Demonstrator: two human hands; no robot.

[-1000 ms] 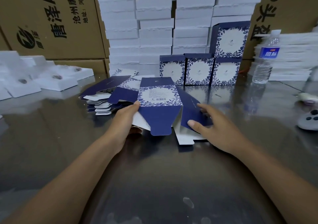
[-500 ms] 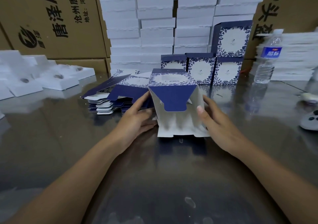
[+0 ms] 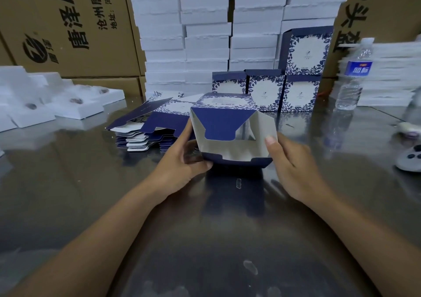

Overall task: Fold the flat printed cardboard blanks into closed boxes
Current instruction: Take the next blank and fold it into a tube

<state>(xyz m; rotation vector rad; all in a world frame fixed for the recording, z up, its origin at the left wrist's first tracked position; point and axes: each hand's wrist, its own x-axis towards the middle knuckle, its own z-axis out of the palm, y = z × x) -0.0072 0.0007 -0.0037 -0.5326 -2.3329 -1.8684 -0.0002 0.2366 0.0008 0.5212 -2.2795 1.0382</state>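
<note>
Glossy dark tabletop [image 3: 68, 194] fills the foreground, backed by brown shipping cartons [image 3: 68, 23] and tall stacks of white trays [image 3: 205, 34], with four finished boxes [image 3: 264, 91] standing at the far edge and a water bottle [image 3: 353, 78] off to the right. At the centre, just beside the pile of flat blanks [image 3: 145, 123], the half-formed box [image 3: 227, 137] is held just above the table, its open end facing the person. The left hand [image 3: 180, 166] grips its lower left corner, thumb on the near bottom edge and fingers behind the wall. The right hand [image 3: 293, 166] grasps the right side, thumb pressing on the splayed white side flap. A blue notched flap hangs down from the top edge, and a low blue flap rises from the bottom. The likely trouble is order: if the top or bottom flap goes in before the side flaps, the notch will probably not lock and the end will spring open. An uneven squeeze could also skew the walls or crease the print.
</note>
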